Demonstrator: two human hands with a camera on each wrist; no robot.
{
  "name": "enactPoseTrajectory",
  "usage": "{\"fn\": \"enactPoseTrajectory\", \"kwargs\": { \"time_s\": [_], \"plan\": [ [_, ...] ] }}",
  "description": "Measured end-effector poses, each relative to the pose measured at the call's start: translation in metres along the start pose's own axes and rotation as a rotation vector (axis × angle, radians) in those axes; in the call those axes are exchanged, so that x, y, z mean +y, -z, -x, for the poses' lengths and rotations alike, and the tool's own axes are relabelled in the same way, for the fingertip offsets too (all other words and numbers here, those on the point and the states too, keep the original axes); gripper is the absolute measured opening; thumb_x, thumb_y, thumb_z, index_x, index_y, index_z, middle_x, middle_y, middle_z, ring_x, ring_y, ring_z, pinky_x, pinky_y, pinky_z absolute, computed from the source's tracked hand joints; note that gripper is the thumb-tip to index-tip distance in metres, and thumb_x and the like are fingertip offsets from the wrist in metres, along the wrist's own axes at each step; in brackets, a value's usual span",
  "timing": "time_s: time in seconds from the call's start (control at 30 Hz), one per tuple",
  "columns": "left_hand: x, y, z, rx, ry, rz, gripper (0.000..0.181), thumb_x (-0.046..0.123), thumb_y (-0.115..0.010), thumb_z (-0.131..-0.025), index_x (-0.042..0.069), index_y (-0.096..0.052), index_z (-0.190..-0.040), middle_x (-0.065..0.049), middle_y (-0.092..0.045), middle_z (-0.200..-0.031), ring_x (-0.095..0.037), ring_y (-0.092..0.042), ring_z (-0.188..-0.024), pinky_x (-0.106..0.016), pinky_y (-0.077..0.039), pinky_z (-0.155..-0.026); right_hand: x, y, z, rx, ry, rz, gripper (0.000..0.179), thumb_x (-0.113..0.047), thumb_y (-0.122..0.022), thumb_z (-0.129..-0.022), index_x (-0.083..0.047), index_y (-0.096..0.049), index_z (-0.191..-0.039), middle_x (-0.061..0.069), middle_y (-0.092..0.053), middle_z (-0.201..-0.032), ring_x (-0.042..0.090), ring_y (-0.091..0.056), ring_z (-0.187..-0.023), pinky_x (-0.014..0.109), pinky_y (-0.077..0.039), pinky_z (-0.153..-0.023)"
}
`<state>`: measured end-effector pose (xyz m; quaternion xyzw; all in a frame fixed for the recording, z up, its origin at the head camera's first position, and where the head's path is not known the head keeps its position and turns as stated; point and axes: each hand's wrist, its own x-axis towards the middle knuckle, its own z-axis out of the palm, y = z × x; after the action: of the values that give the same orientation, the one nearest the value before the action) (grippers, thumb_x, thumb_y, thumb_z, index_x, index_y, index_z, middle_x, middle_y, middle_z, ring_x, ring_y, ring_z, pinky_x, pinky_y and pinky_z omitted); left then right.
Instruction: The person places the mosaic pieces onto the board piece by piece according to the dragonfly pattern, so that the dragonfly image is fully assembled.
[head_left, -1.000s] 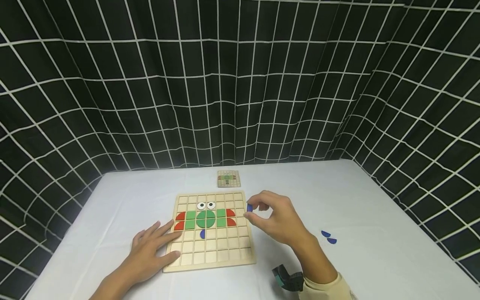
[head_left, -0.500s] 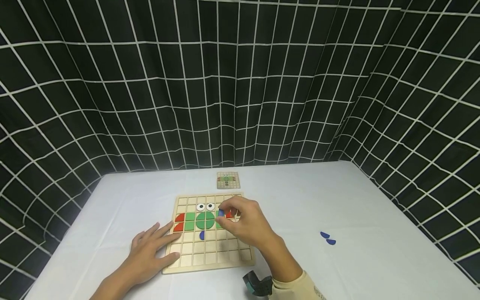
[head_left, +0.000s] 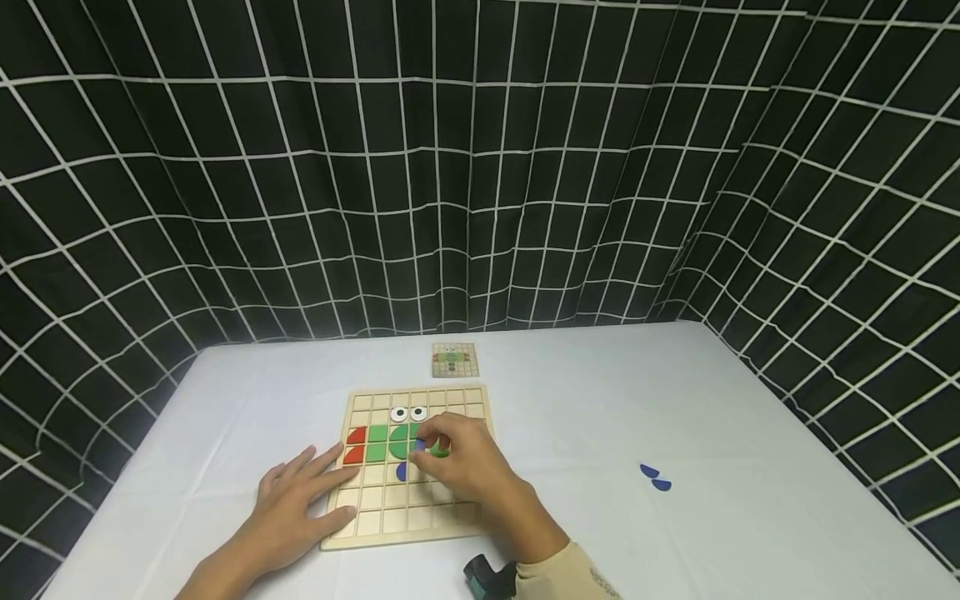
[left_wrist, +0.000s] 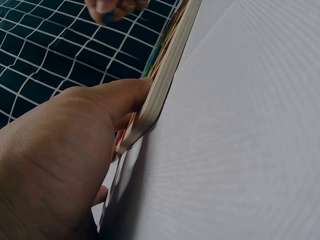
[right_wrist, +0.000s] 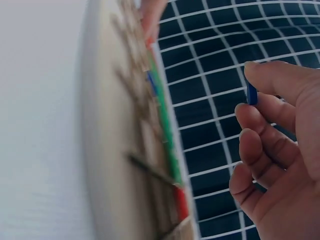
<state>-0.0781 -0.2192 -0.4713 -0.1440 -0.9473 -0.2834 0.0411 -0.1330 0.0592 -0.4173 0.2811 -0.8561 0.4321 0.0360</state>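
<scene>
A wooden grid board (head_left: 371, 523) lies on the white table, bearing red pieces (head_left: 352, 455), green pieces (head_left: 377, 433) and two round eye pieces (head_left: 399, 413). One blue half-round piece (head_left: 401, 472) sits below the green circle. My left hand (head_left: 296, 504) rests with spread fingers on the board's left edge; its thumb touches the rim (left_wrist: 162, 90). Over the middle of the board, my right hand (head_left: 468, 462) pinches another blue half-round piece (right_wrist: 251, 93) between thumb and index finger, held above the surface. That hand hides the board's right-side pieces in the head view.
A small pattern card (head_left: 454, 360) lies behind the board. Two loose blue half-round pieces (head_left: 656, 477) are on the table (head_left: 712, 400) to the right. A dark wrist device (head_left: 487, 577) is by the right sleeve. A black gridded curtain (head_left: 480, 167) surrounds the table.
My right hand has carried the blue half-round piece leftward from beside the board's right edge to over its middle. My left hand stays on the left edge.
</scene>
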Motion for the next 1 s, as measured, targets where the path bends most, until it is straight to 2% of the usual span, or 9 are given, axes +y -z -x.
{"fn": "enactPoseTrajectory", "kwargs": {
  "time_s": [0.2,0.47,1.0],
  "plan": [
    [0.001,0.002,0.0,-0.002,0.004,-0.008,0.054,0.046,-0.082,-0.095,0.017,-0.075,-0.14,-0.014,-0.051,-0.164,-0.054,-0.032,-0.152,-0.078,-0.016,-0.115,0.008,-0.011,-0.001,-0.054,-0.063,0.025,0.016,-0.008,-0.087,-0.093,-0.002,-0.079,-0.105,-0.009,-0.064,-0.086,0.005,-0.054,-0.075,0.024,-0.051,-0.068],
    [-0.002,0.0,-0.001,0.036,-0.035,-0.006,0.052,0.044,-0.082,-0.094,0.016,-0.077,-0.137,-0.015,-0.053,-0.162,-0.055,-0.035,-0.15,-0.078,-0.018,-0.113,0.01,-0.018,0.003,-0.121,-0.112,0.076,0.016,-0.007,-0.089,-0.091,-0.004,-0.08,-0.104,-0.011,-0.063,-0.087,0.005,-0.055,-0.078,0.024,-0.052,-0.071],
    [-0.003,-0.002,0.0,0.022,-0.021,-0.003,0.053,0.044,-0.083,-0.094,0.014,-0.077,-0.137,-0.016,-0.054,-0.162,-0.055,-0.035,-0.151,-0.076,-0.018,-0.113,0.008,-0.023,0.005,-0.127,-0.116,0.157,0.021,-0.008,-0.089,-0.091,-0.005,-0.082,-0.11,-0.01,-0.065,-0.09,0.003,-0.057,-0.084,0.025,-0.055,-0.08]
  ]
}}
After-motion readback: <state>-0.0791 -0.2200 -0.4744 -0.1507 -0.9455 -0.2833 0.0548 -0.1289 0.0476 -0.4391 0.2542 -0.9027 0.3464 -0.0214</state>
